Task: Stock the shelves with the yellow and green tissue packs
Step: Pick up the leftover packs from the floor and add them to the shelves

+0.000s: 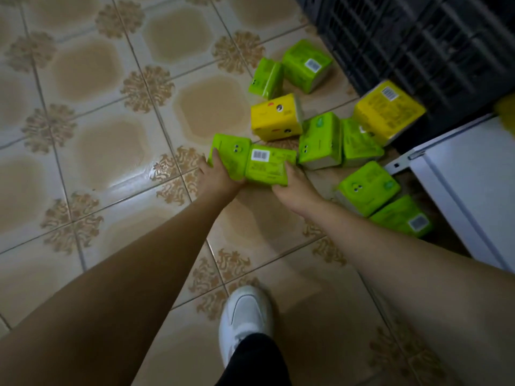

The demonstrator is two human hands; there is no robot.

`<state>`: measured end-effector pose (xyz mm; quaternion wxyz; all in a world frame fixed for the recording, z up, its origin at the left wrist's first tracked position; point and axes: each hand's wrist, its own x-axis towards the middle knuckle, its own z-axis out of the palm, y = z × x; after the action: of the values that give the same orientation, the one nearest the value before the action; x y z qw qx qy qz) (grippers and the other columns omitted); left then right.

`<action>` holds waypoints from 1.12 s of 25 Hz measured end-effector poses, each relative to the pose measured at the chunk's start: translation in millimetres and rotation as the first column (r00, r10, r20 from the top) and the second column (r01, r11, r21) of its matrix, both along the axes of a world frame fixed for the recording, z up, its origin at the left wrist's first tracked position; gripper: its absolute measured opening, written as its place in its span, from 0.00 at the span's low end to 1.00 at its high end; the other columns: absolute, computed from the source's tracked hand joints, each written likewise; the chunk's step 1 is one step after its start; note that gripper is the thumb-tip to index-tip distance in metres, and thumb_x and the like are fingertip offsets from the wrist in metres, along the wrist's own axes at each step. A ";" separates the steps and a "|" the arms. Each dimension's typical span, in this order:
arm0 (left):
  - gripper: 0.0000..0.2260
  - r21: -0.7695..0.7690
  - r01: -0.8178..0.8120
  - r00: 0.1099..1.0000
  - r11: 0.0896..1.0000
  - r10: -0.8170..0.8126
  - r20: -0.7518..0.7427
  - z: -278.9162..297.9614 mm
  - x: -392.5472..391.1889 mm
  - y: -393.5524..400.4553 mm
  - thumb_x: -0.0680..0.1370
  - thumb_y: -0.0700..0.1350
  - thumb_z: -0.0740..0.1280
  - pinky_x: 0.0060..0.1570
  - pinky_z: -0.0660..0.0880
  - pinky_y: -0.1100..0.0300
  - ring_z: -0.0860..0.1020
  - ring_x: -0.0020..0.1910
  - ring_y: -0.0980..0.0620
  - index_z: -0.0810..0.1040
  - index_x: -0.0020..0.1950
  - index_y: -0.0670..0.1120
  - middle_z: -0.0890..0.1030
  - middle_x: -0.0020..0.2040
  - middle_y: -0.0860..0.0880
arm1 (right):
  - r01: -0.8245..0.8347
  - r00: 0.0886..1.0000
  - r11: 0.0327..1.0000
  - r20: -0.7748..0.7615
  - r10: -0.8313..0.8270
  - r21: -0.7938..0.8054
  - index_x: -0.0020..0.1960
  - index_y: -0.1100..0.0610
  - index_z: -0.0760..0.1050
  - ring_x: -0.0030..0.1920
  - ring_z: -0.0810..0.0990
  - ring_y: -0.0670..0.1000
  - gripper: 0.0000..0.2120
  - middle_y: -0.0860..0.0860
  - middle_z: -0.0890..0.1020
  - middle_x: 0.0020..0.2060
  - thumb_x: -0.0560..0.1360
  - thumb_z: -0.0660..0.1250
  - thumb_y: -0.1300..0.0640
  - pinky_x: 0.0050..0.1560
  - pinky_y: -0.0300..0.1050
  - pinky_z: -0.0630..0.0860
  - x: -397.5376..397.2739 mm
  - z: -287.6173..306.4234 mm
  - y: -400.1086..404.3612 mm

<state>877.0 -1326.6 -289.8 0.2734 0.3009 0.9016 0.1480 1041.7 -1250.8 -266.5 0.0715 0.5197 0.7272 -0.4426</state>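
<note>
Green and yellow tissue packs lie scattered on the tiled floor. My left hand point(216, 174) grips a green pack with a face print point(232, 154) from its left side. My right hand point(292, 188) holds a second green pack with a barcode point(269, 165) from its right, and the two packs are pressed side by side. Beyond them sit a yellow pack point(276, 118), another yellow pack point(388, 112) by the crate, two green packs point(292, 68) further back, two upright green ones point(340, 140), and two more point(384, 201) at the right.
A dark slatted crate point(418, 37) stands at the top right. A white cabinet corner point(468, 185) juts in at the right, close to the packs. My white shoe point(245, 316) stands on the patterned floor tiles point(97, 135) below my arms.
</note>
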 end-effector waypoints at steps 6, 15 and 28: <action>0.50 0.046 -0.029 0.998 0.999 0.026 0.064 -22.0 -8.3 -4.7 0.63 0.57 0.79 0.67 0.64 0.42 0.61 0.71 0.37 0.53 0.76 0.47 0.59 0.71 0.38 | -0.010 1.000 0.998 -0.001 0.010 0.066 0.78 0.59 0.52 0.78 0.52 0.54 0.35 0.55 0.52 0.78 0.77 0.64 0.51 0.76 0.44 0.52 2.7 -14.8 -7.0; 0.41 0.284 -0.301 0.950 0.910 0.261 0.171 -2.8 11.0 -22.7 0.64 0.51 0.75 0.63 0.69 0.49 0.68 0.65 0.40 0.60 0.72 0.47 0.65 0.66 0.41 | 0.215 0.970 0.971 -0.137 -0.201 0.100 0.76 0.60 0.60 0.72 0.63 0.55 0.29 0.58 0.65 0.72 0.77 0.64 0.55 0.67 0.40 0.60 11.1 4.3 -19.0; 0.31 0.602 0.341 0.856 0.722 -0.503 0.118 259.5 115.3 -88.8 0.74 0.50 0.73 0.53 0.78 0.63 0.73 0.62 0.55 0.65 0.74 0.54 0.67 0.63 0.52 | 0.479 0.683 0.873 -0.588 -0.432 -0.085 0.52 0.51 0.76 0.52 0.80 0.51 0.11 0.49 0.82 0.48 0.76 0.67 0.45 0.58 0.54 0.76 103.2 247.4 -46.3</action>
<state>992.3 -1415.4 -30.3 0.3207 0.5433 0.6770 0.3790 1144.9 -1297.1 -19.1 -0.2901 0.5225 0.5763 -0.5574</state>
